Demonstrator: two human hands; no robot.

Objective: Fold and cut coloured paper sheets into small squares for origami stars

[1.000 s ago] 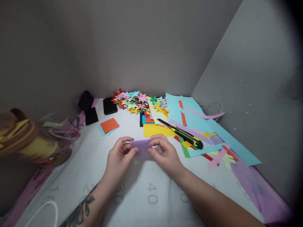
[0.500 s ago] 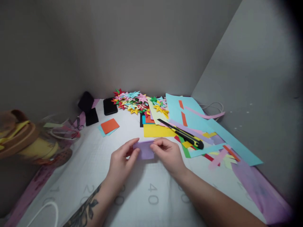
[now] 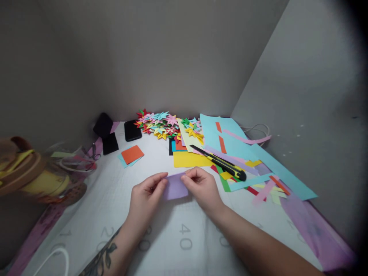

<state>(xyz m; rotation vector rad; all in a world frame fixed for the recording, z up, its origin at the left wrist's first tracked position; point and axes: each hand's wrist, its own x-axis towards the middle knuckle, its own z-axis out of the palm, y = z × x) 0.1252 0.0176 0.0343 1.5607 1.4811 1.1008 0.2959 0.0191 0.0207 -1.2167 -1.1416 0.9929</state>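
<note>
A small piece of purple paper [image 3: 176, 187] is stretched between my two hands, just above the white mat [image 3: 172, 245]. My left hand [image 3: 148, 195] pinches its left edge between thumb and forefinger. At the upper right corner, my right hand [image 3: 203, 188] grips it the same way, thumb on the near side. Whether the paper carries a fold cannot be made out. Beyond the hands lies a yellow sheet [image 3: 189, 159]. A black and yellow utility knife [image 3: 221, 163] rests on coloured papers to the right of it.
Folded paper stars [image 3: 161, 124] are heaped by the back wall. Orange and blue squares [image 3: 132, 154] lie near a black phone [image 3: 132, 130]. Light blue sheets [image 3: 238, 134] and paper strips [image 3: 264, 191] cover the right side. A brown-lidded container [image 3: 37, 172] stands at left.
The purple paper has tipped so that more of its face shows, its lower edge dropping slightly. My hands keep their pinch, and the left has shifted a little left.
</note>
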